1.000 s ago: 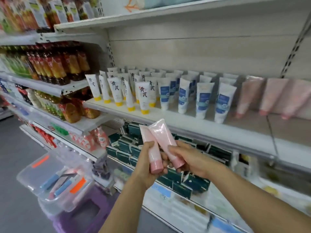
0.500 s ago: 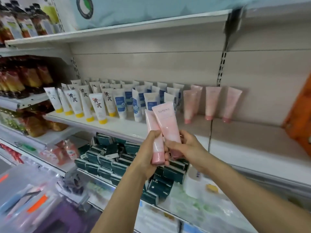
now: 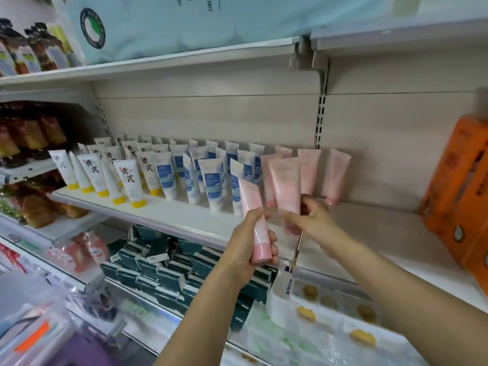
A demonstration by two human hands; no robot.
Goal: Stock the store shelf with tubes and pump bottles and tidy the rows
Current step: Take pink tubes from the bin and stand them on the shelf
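in the head view, a pink tube (image 3: 255, 224) is gripped by the left hand (image 3: 247, 249), fingers curled round its lower half just above the darker pink cap, which points down. the tube is held upright, slightly tilted, in front of the edge of the white shelf (image 3: 169, 216). a second pink tube (image 3: 286, 188) is pinched near its cap end by the right hand (image 3: 313, 223), thumb and fingers closed on it, cap down, just over the shelf. it is held close in front of the pink tubes (image 3: 335, 178) that are stood against the back panel. the two held tubes are apart, side by side.

to the left on the same shelf, rows of white tubes with blue labels (image 3: 214, 180) are stood cap down, and beyond them white tubes with yellow caps (image 3: 130, 180). an orange pack (image 3: 456, 196) is seen at the right end of the shelf. dark green boxes (image 3: 163, 265) are stacked on the shelf below.
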